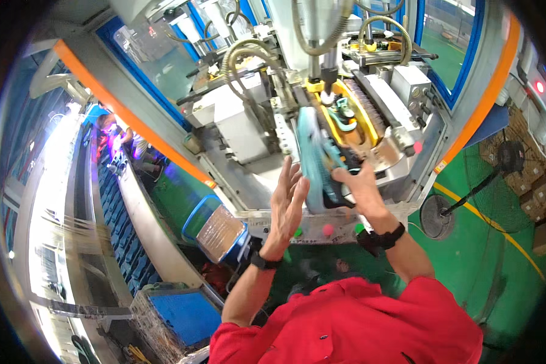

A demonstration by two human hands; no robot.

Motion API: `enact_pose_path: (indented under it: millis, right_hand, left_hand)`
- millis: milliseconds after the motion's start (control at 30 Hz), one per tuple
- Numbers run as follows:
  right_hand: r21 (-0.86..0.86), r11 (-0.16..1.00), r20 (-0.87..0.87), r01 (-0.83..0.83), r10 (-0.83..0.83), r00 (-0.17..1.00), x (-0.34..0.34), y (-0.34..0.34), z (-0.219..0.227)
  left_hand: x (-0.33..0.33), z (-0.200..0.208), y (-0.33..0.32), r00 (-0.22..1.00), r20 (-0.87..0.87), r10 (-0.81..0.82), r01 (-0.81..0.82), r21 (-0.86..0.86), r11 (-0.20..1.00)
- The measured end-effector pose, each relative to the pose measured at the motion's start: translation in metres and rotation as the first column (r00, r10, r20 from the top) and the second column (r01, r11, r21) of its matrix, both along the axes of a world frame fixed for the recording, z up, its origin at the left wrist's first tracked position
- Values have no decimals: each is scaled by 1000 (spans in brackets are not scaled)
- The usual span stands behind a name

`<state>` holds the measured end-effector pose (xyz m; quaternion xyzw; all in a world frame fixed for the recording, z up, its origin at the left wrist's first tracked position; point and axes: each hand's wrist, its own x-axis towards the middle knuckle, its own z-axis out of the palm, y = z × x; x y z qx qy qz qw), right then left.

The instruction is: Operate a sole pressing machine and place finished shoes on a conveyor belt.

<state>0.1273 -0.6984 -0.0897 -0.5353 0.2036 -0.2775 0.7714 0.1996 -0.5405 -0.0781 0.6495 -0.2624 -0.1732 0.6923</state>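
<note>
You stand in a red shirt (346, 324) at a grey machine (242, 130), your 2 hands set to either side of a light-blue and black shoe (310, 161); the shoe, blurred, tilts at the machine's near edge, just left of a yellow-rimmed holder (368, 121) with a teal and dark piece inside. Your left hand (285, 209) is spread flat beside the shoe's left side, fingers extended and gripping nothing; your right hand (365, 191) is at the shoe's near right side, thumb toward it, though whether it grips you cannot tell from this view; both wrists wear black bands (265, 262). Below your hands, 1 red button (328, 230) and 2 green buttons (360, 228) line the machine's front; at near left stands a blue bin (191, 212); at far left another person (124, 133) is beside a conveyor (127, 242); at right, a standing fan (509, 156) rests on the green floor (461, 267).
</note>
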Motion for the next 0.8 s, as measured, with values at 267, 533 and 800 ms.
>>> enact_pose_path:
  millis: [267,533,800]
  right_hand:
    - [-267,905,33,331,-334,942,-41,-121,-19]
    - [-451,725,-134,520,-631,764,-65,-145,-18]
    - [-799,590,-328,119,-593,735,78,-240,39]
  left_hand:
    - [178,-117,-190,955,289,63,-185,420,888]
    - [242,-177,-285,933,289,215,-357,660,661]
    - [223,-115,-171,713,-701,-13,17,-2,1000]
